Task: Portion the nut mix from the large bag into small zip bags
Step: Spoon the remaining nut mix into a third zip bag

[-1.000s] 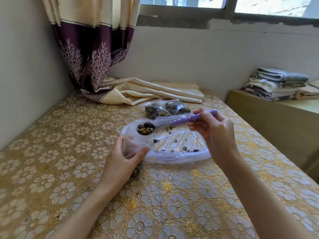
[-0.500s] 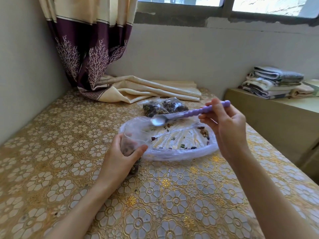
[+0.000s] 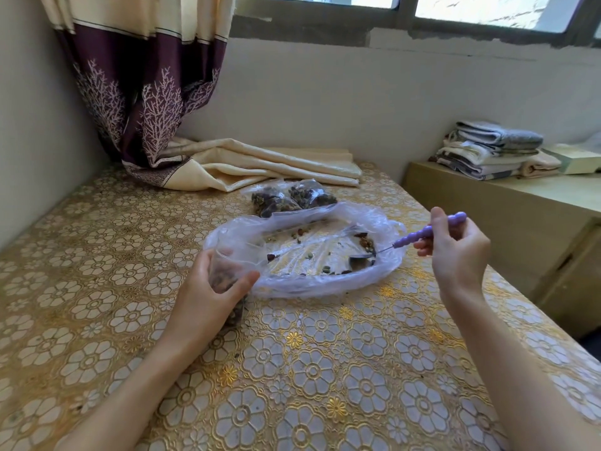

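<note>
The large clear bag [image 3: 325, 284] lies open and nearly flat on the table, with only scattered nuts and a small heap at its right side. My right hand [image 3: 455, 255] pinches the purple handle of a spoon [image 3: 422, 234]; the spoon's bowl is down inside the large bag near that heap. My left hand [image 3: 208, 294] grips a small zip bag [image 3: 227, 271] upright at the large bag's left end, its mouth open and nuts inside. Two filled small bags [image 3: 292, 198] lie behind the large bag.
A gold floral cloth covers the table [image 3: 292, 385]. A folded cream curtain end [image 3: 260, 164] lies at the back by the wall. To the right stands a lower wooden cabinet [image 3: 504, 206] with stacked towels [image 3: 487, 148].
The spoon held nuts over the small bag, then showed empty. My right hand has since swung right and dipped the spoon's bowl into the large bag's right side. The left hand stayed put.
</note>
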A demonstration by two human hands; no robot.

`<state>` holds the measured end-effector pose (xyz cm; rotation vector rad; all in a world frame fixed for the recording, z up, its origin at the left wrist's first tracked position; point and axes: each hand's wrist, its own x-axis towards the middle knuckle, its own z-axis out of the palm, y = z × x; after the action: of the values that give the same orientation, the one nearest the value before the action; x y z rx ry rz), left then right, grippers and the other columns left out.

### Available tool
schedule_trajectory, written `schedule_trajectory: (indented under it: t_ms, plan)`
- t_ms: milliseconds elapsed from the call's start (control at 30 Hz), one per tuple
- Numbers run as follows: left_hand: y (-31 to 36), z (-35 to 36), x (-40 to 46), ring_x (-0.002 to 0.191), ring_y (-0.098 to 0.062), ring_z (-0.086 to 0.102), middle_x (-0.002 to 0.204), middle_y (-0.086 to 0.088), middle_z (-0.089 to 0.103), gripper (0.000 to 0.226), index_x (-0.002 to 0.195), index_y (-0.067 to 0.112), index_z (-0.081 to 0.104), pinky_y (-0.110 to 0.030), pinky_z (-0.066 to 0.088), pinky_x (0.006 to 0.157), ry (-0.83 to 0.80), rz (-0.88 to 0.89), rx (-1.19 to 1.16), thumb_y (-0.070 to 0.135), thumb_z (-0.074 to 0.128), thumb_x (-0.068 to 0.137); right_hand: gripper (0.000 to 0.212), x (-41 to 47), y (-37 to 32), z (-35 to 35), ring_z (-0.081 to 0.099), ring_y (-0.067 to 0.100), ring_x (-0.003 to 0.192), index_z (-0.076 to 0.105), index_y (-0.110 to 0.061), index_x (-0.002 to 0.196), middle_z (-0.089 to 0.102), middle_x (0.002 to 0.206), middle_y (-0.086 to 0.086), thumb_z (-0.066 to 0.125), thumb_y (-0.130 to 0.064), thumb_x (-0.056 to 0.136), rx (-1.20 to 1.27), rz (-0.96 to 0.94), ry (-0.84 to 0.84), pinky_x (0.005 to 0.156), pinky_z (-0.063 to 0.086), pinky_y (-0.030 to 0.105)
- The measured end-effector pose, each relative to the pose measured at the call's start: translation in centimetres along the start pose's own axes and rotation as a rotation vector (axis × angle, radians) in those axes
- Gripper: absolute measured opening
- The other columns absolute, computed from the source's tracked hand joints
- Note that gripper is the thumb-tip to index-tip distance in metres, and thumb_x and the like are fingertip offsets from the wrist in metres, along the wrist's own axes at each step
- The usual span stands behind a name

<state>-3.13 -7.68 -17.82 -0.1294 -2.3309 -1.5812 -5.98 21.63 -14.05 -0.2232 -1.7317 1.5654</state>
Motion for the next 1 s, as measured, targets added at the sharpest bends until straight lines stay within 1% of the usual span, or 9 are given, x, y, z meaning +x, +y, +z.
schedule_trajectory:
  t_ms: [100, 267, 433, 533, 600, 700, 833, 900, 1000]
  plan:
    - [-0.1, 0.1, 0.0, 0.098, 0.012, 0.052, 0.101, 0.03, 0.054, 0.072, 0.11, 0.017, 0.054, -0.011, 0.039, 0.077, -0.013, 0.003, 0.014, 0.063, 0.061, 0.056, 0.024, -0.4, -0.4, -0.1, 0.058, 0.003, 0.043, 0.048, -0.019, 0.072, 0.06, 0.048, -0.008, 0.056, -0.028, 0.093, -0.059, -0.192, -0.004, 0.046, 0.047, 0.015]
    - [-0.3, 0.2, 0.0, 0.099, 0.008, 0.054, 0.102, 0.014, 0.063, 0.061, 0.111, 0.022, 0.05, -0.008, 0.037, 0.074, -0.026, -0.009, 0.023, 0.055, 0.064, 0.061, 0.025, -0.9, -0.5, 0.4, 0.06, 0.003, 0.048, 0.05, -0.009, 0.076, 0.059, 0.055, -0.012, 0.06, -0.025, 0.091, -0.135, -0.371, -0.024, 0.049, 0.046, 0.012]
    - [-0.4, 0.1, 0.0, 0.097, 0.011, 0.052, 0.106, 0.013, 0.062, 0.062, 0.113, 0.022, 0.05, -0.006, 0.037, 0.071, -0.027, -0.007, 0.03, 0.053, 0.064, 0.061, 0.023, -1.2, -0.1, 0.6, 0.06, -0.003, 0.05, 0.05, -0.01, 0.076, 0.058, 0.056, -0.01, 0.064, -0.024, 0.089, -0.106, -0.404, -0.005, 0.051, 0.042, 0.005]
    - [-0.2, 0.1, 0.0, 0.094, 0.014, 0.05, 0.102, 0.029, 0.054, 0.067, 0.113, 0.018, 0.053, -0.008, 0.038, 0.073, -0.013, 0.003, 0.037, 0.056, 0.063, 0.059, 0.023, -1.2, 0.2, 0.4, 0.06, -0.004, 0.051, 0.05, -0.01, 0.076, 0.059, 0.057, -0.012, 0.064, -0.025, 0.088, -0.095, -0.41, 0.006, 0.051, 0.042, 0.005]
    - [-0.2, 0.1, 0.1, 0.093, 0.016, 0.049, 0.097, 0.037, 0.053, 0.067, 0.113, 0.017, 0.053, -0.009, 0.038, 0.074, -0.01, -0.003, 0.039, 0.057, 0.063, 0.059, 0.025, -1.2, 0.6, 0.4, 0.063, 0.001, 0.052, 0.051, -0.01, 0.076, 0.062, 0.058, -0.007, 0.063, -0.028, 0.088, -0.105, -0.414, -0.003, 0.054, 0.048, 0.012]
    - [-0.3, 0.1, 0.0, 0.093, 0.016, 0.049, 0.098, 0.035, 0.053, 0.068, 0.115, 0.017, 0.053, -0.009, 0.038, 0.074, -0.007, -0.002, 0.039, 0.056, 0.063, 0.06, 0.028, -1.3, 1.4, 0.6, 0.066, 0.015, 0.057, 0.054, -0.009, 0.077, 0.068, 0.064, 0.003, 0.062, -0.033, 0.088, -0.168, -0.433, -0.049, 0.059, 0.055, 0.038]
    - [-0.6, 0.2, 0.0, 0.088, 0.016, 0.054, 0.102, 0.027, 0.055, 0.058, 0.114, 0.018, 0.052, -0.004, 0.04, 0.071, 0.011, -0.006, 0.048, 0.047, 0.067, 0.066, 0.023, -1.2, 2.4, 1.1, 0.063, 0.026, 0.062, 0.061, -0.016, 0.074, 0.069, 0.072, 0.008, 0.062, -0.034, 0.088, -0.253, -0.416, -0.085, 0.062, 0.051, 0.046]
    - [-0.7, 0.2, 0.0, 0.083, 0.022, 0.055, 0.095, 0.025, 0.06, 0.048, 0.112, 0.021, 0.051, 0.001, 0.04, 0.066, 0.017, -0.012, 0.047, 0.037, 0.071, 0.071, 0.019, -1.2, 2.6, 1.3, 0.063, 0.023, 0.059, 0.064, -0.025, 0.071, 0.068, 0.071, 0.008, 0.062, -0.034, 0.087, -0.255, -0.354, -0.076, 0.063, 0.052, 0.041]
    - [-0.7, 0.1, 0.1, 0.082, 0.026, 0.052, 0.092, 0.029, 0.061, 0.048, 0.11, 0.022, 0.051, 0.001, 0.039, 0.065, 0.009, -0.02, 0.037, 0.04, 0.07, 0.069, 0.021, -1.1, 2.9, 1.4, 0.061, 0.008, 0.048, 0.061, -0.022, 0.07, 0.066, 0.061, 0.003, 0.063, -0.031, 0.088, -0.211, -0.245, -0.032, 0.049, 0.047, 0.014]
